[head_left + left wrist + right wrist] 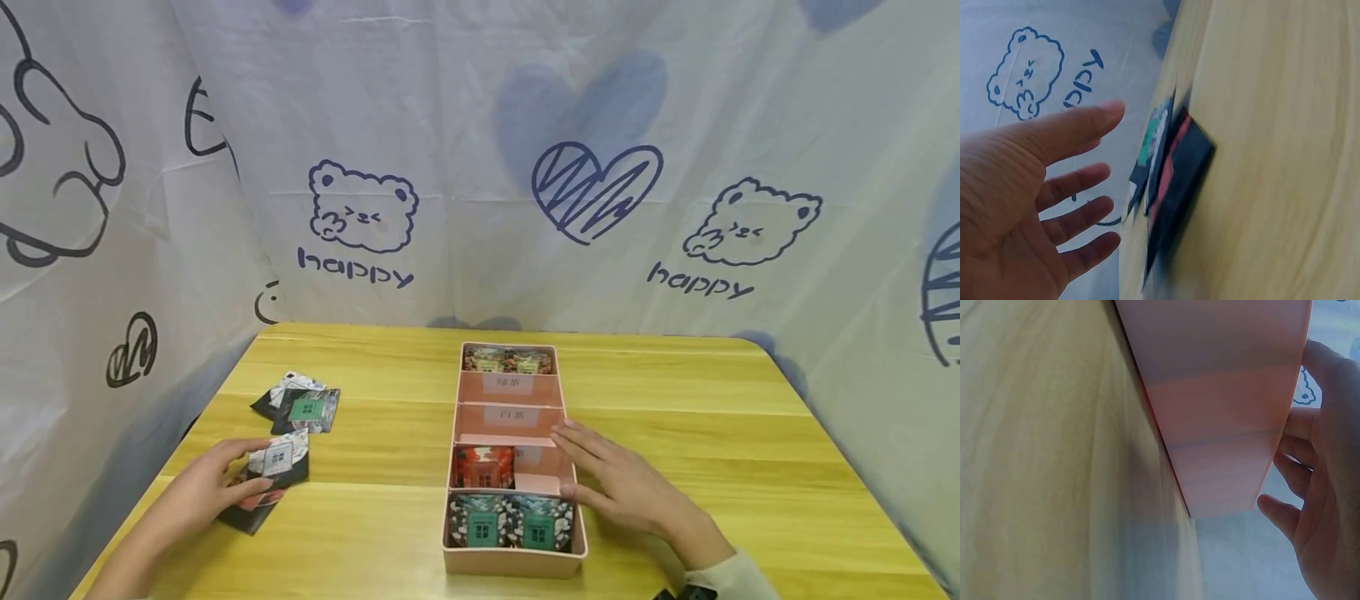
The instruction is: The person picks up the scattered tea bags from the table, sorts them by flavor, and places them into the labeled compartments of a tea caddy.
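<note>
- Only the head view looks into the box (517, 564): two green-label packets (487, 527) fill the nearest compartment, a red packet (476, 477) the next one's left side.
- The right hand (630, 492) is unclenched, its fingers on the box's right rim; the right wrist view shows just the outer wall.
- From the head, the left hand's (206, 487) thumb and fingers seem to flank a white-label packet (273, 458); the left wrist view shows them spread, gripping nothing, the packets just beyond the fingertips.
- Farther off, a black packet (318, 410) overlaps others.
</note>
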The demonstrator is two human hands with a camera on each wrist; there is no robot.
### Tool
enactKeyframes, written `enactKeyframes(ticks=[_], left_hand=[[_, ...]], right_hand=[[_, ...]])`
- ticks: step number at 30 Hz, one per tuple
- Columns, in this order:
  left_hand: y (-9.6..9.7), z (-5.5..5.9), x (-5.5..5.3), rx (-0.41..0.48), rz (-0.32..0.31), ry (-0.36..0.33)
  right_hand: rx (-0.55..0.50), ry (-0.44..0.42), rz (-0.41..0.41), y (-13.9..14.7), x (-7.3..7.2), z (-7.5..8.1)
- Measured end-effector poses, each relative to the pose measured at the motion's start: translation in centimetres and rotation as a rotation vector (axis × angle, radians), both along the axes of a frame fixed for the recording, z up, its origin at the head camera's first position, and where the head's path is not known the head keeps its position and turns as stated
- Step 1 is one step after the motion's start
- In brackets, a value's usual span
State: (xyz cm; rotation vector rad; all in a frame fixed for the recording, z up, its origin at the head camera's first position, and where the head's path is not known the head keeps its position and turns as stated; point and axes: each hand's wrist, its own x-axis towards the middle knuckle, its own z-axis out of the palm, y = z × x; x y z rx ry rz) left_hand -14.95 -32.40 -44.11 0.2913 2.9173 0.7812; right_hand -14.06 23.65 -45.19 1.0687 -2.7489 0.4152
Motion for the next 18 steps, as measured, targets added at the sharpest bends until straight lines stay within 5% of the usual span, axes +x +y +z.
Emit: enactKeyframes(ticks=[18], left_hand=[[-1.3, -1.9, -0.4, -0.104, -0.007, -0.040]], right_hand=[[-0.009, 0.005, 0.002, 0.0, 0.0, -0.1]])
